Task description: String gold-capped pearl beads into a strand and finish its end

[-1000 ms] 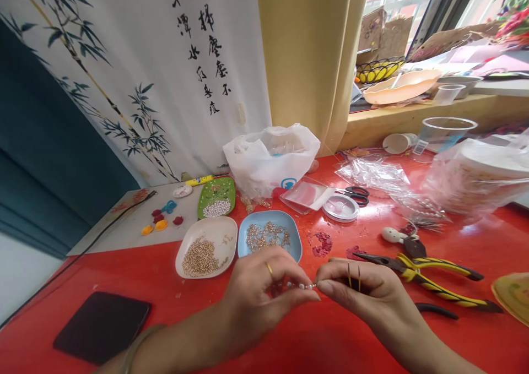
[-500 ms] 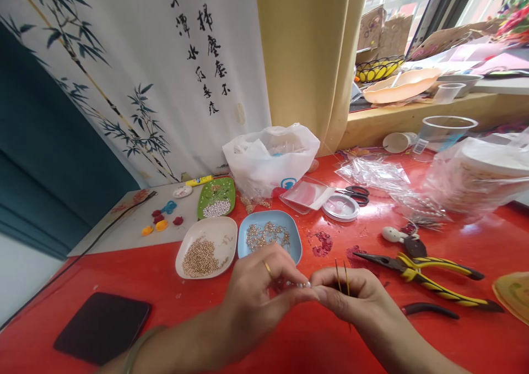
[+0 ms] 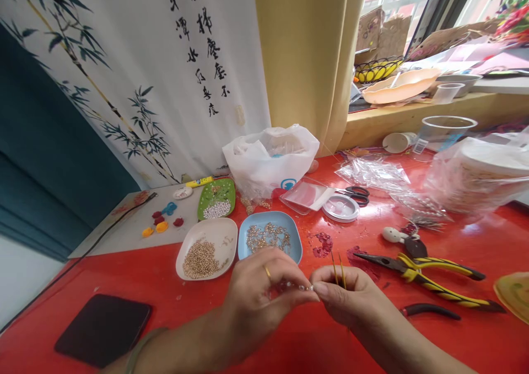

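Note:
My left hand (image 3: 258, 297), closed, pinches a short strand of small clear and gold beads (image 3: 301, 287) between thumb and forefinger. Its tip meets the fingertips of my right hand (image 3: 349, 294), which is closed too, thumb against forefinger at the strand's end. Gold tweezers (image 3: 342, 270) are tucked in the right hand, their two thin points sticking up past the fingers. Just behind the hands sits a blue dish (image 3: 298, 242) of clear and gold beads. Left of it, a cream dish (image 3: 232, 236) holds a heap of small gold beads.
A green tray (image 3: 231, 189) with white beads lies behind the dishes. Long-nose pliers (image 3: 413, 269) and a dark-handled tool (image 3: 432, 309) lie to the right. Scissors (image 3: 359, 195), a white plastic bag (image 3: 268, 159) and clear packets (image 3: 372, 173) stand further back. A black flat pad (image 3: 103, 330) lies at front left.
The tweezers have tilted a little to the left as the right hand turned slightly. Both hands stay together at the bead strand, with only a small shift of the fingertips.

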